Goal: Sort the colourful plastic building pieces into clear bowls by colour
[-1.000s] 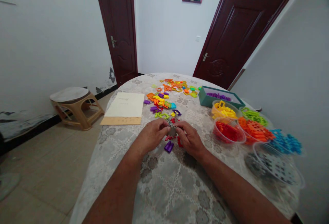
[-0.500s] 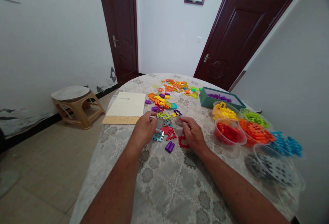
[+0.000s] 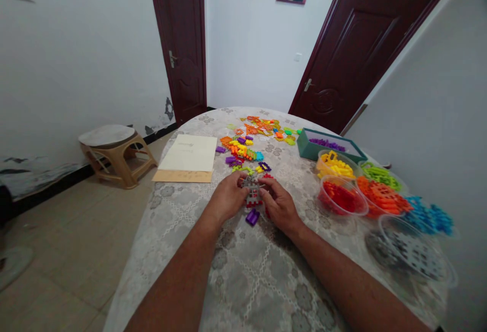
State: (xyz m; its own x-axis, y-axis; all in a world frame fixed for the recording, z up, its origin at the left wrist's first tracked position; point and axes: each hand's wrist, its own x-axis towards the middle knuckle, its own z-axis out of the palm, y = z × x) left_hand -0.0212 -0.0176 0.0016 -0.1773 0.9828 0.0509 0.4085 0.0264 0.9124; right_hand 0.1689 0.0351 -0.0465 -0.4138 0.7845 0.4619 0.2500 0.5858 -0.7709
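A small cluster of grey and red pieces (image 3: 252, 191) is pinched between the left hand (image 3: 227, 199) and the right hand (image 3: 280, 205), with the fingers of both curled closed on its sides, just above the middle of the table (image 3: 243, 271). It appears to be several pieces clipped together, though blur leaves that unsure. A purple piece (image 3: 251, 216) is seen lying just beside the hands, and a tub of red pieces (image 3: 341, 196) is set to the right.
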